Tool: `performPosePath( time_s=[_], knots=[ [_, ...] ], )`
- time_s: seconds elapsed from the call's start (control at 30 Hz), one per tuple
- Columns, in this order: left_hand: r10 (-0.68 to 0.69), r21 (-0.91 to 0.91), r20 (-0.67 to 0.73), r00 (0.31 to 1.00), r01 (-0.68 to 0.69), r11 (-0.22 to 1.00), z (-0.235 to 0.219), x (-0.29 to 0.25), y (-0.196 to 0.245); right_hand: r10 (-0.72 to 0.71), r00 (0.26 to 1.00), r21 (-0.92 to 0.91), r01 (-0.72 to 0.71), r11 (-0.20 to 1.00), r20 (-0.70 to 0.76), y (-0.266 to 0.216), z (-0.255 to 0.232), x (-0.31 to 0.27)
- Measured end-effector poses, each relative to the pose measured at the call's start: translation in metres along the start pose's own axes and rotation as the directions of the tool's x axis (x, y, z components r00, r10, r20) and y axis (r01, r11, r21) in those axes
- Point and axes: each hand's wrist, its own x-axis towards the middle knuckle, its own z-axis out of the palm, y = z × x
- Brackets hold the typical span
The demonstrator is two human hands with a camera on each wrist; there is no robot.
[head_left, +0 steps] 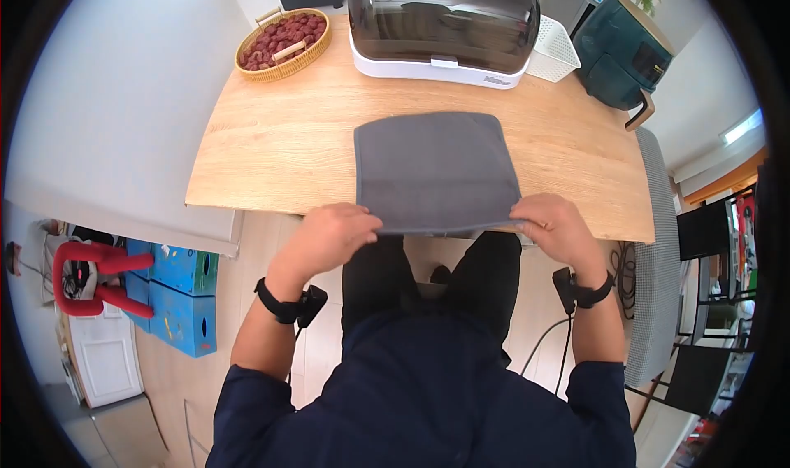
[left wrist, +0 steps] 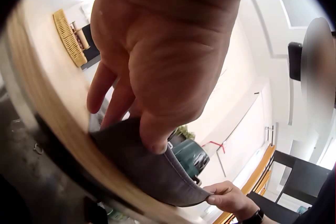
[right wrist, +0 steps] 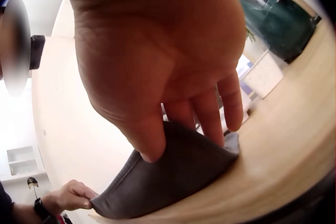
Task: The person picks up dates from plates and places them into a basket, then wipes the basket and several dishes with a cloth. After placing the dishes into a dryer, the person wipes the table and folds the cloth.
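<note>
A grey cloth (head_left: 436,167) with a stitched border lies over the front part of the wooden table, its near edge raised at the table's edge. My left hand (head_left: 336,236) pinches the near left corner between thumb and fingers. At the near right corner, my right hand (head_left: 559,228) grips the cloth the same way. In the left wrist view the thumb (left wrist: 153,137) presses on the cloth (left wrist: 142,166), which stretches across to the other hand. From the right wrist, the cloth (right wrist: 173,174) hangs below the thumb, with the fingers behind it.
On the wooden table (head_left: 271,155) stand a basket of dark red fruit (head_left: 284,44), a white cabinet with a dark see-through lid (head_left: 444,23), a white plastic basket (head_left: 553,50) and a green air fryer (head_left: 623,52). A grey bench (head_left: 656,262) borders the right side.
</note>
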Motion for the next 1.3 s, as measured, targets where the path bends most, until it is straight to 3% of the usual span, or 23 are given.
performPosePath(
  time_s=[0.1,0.13,0.17,0.23,0.27,0.33,0.37,0.43,0.47,0.53,0.67,0.7,0.73,0.77,0.83,0.87,0.93,0.97,1.03,1.2,1.3],
  knots=[
    [-0.028,-0.034,0.098,0.995,0.031,0.999,0.005,0.005,-0.004,0.002,0.998,-0.038,0.0,0.999,0.06,0.0,0.006,-0.002],
    [-0.142,-0.052,-0.052,0.988,0.14,0.989,0.006,0.016,-0.014,0.005,0.999,-0.027,-0.004,1.0,0.05,0.001,0.008,-0.001],
    [-0.253,-0.084,-0.2,0.947,0.241,0.967,0.007,0.03,-0.025,0.006,0.999,-0.017,-0.005,1.0,0.037,0.002,0.008,0.001],
    [-0.458,-0.045,-0.251,0.853,0.463,0.885,0.015,0.066,-0.058,0.021,0.996,-0.01,-0.02,1.0,0.084,-0.004,0.008,0.009],
    [-0.457,-0.042,-0.264,0.849,0.463,0.885,0.022,0.082,-0.073,0.042,0.99,-0.006,-0.042,0.999,0.133,-0.006,0.006,0.014],
    [-0.703,-0.157,-0.261,0.661,0.69,0.707,0.035,0.109,-0.093,0.063,0.988,-0.038,-0.058,0.998,0.14,-0.003,0.011,0.017],
    [-0.703,-0.159,-0.271,0.658,0.69,0.707,0.041,0.116,-0.097,0.098,0.984,-0.064,-0.089,0.994,0.149,-0.002,0.013,0.016],
    [-0.615,-0.254,-0.26,0.744,0.562,0.787,0.044,0.128,-0.095,0.113,0.981,-0.11,-0.097,0.989,0.155,-0.003,0.015,0.014],
    [-0.616,-0.255,-0.267,0.741,0.562,0.787,0.045,0.13,-0.094,0.11,0.988,-0.088,-0.101,0.991,0.11,-0.001,0.017,0.011],
    [-0.564,-0.411,-0.357,0.745,0.417,0.81,0.041,0.133,-0.088,0.147,0.988,-0.07,-0.143,0.987,0.054,-0.002,0.019,0.006],
    [-0.546,-0.433,-0.431,0.719,0.366,0.824,0.045,0.131,-0.098,0.178,0.982,0.001,-0.179,0.984,-0.054,-0.005,0.033,0.004],
    [-0.417,-0.17,-0.526,0.741,0.388,0.906,0.042,0.129,-0.097,0.127,0.99,-0.023,-0.129,0.991,-0.067,-0.008,0.033,0.006],
    [-0.264,0.106,-0.578,0.773,0.392,0.914,0.04,0.127,-0.094,0.079,0.994,-0.047,-0.083,0.995,-0.08,-0.01,0.034,0.005],
    [-0.261,0.105,-0.57,0.779,0.384,0.917,0.04,0.126,-0.091,0.091,0.992,-0.046,-0.095,0.994,-0.083,-0.01,0.033,0.004],
    [-0.313,0.042,-0.187,0.931,0.326,0.944,0.033,0.119,-0.073,0.109,0.987,0.107,-0.096,0.99,-0.122,-0.009,0.033,0.004],
    [-0.309,0.042,-0.182,0.933,0.322,0.946,0.041,0.114,-0.071,0.114,0.986,0.108,-0.101,0.989,-0.125,-0.008,0.033,0.007],
    [-0.313,0.357,-0.021,0.95,0.299,0.885,0.059,0.107,-0.069,0.137,0.986,0.093,-0.129,0.987,-0.093,-0.008,0.032,0.01],
    [-0.307,0.356,-0.019,0.951,0.293,0.887,0.062,0.108,-0.073,0.142,0.985,0.091,-0.133,0.987,-0.097,-0.005,0.037,0.009],
    [-0.324,0.352,-0.012,0.946,0.307,0.884,0.061,0.11,-0.08,0.006,0.993,-0.179,-0.028,0.983,-0.121,0.005,0.054,0.008],
    [-0.302,0.381,-0.024,0.953,0.288,0.879,0.051,0.132,-0.104,0.075,0.984,-0.233,-0.111,0.966,-0.158,0.011,0.072,0.021],
    [-0.288,0.362,-0.008,0.958,0.271,0.892,0.044,0.134,-0.082,0.073,0.975,-0.27,-0.13,0.954,-0.212,0.018,0.081,0.027]
  ],
)
